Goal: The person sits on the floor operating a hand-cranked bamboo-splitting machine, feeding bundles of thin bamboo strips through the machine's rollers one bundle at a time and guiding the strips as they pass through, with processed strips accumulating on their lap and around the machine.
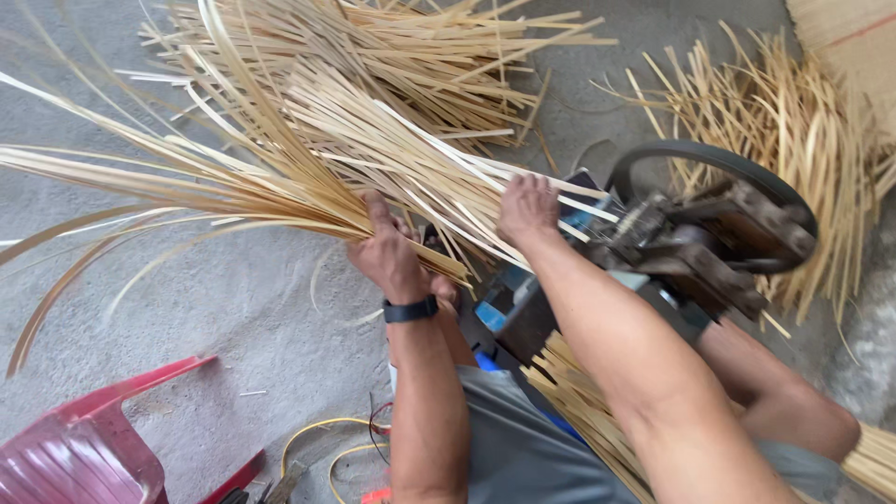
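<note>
Left hand (390, 254) fisted, fingers closed, wrist left of the machine (709, 233); right hand (528, 209) palm-down, fingers curled, beside it.

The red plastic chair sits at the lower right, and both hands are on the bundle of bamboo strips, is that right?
Not quite. The head view shows the red plastic chair at the lower left, not the lower right. The left hand and right hand are both on the bundle of bamboo strips.
</note>
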Demonstrator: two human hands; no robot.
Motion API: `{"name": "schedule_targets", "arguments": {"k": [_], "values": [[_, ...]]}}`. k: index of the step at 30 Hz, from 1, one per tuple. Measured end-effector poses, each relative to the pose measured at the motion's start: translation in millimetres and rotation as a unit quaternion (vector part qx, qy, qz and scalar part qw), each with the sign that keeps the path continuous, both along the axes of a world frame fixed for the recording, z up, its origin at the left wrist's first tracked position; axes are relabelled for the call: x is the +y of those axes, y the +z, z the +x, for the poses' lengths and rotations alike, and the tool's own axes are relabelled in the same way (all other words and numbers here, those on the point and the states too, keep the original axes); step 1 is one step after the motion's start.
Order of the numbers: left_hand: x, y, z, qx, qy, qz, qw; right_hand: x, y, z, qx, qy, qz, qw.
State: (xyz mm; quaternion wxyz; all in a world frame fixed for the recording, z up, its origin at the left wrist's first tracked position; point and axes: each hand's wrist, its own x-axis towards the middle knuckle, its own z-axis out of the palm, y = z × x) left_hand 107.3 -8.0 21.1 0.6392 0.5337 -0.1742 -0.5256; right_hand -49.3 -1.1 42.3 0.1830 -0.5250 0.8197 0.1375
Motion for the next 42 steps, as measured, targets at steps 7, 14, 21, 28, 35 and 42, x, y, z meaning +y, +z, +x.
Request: {"name": "schedule_targets", "arguments": {"k": [7,14,21,28,35,42], "values": [[13.2,12.3,-16.1,0.099,-0.011,-0.018,0.995,-6.2,-24.7,-20.1,0.121,0.038,0.079,0.989],[7.1,8.0,-26.2,0.156,0.019,0.000,0.988,-24.5,-13.1,-20.6,-0.086,-0.104,-0.096,0.986],[2.4,-0.7,-19.1,0.170,0.014,-0.020,0.985,-30.1,15.5,23.0,-0.472,-0.303,-0.310,0.767],[12.2,-8.6,-9.9,0.157,-0.020,-0.023,0.987,11.3,30.1,28.6,-0.584,-0.299,-0.351,0.668],[12.8,-5.4,1.9,0.150,-0.091,-0.028,0.984,33.2,26.6,33.8,-0.622,-0.234,-0.359,0.656],[12.6,-8.1,1.4,0.127,-0.070,0.010,0.989,-0.2,35.7,21.3,-0.607,-0.287,-0.317,0.670]]}}
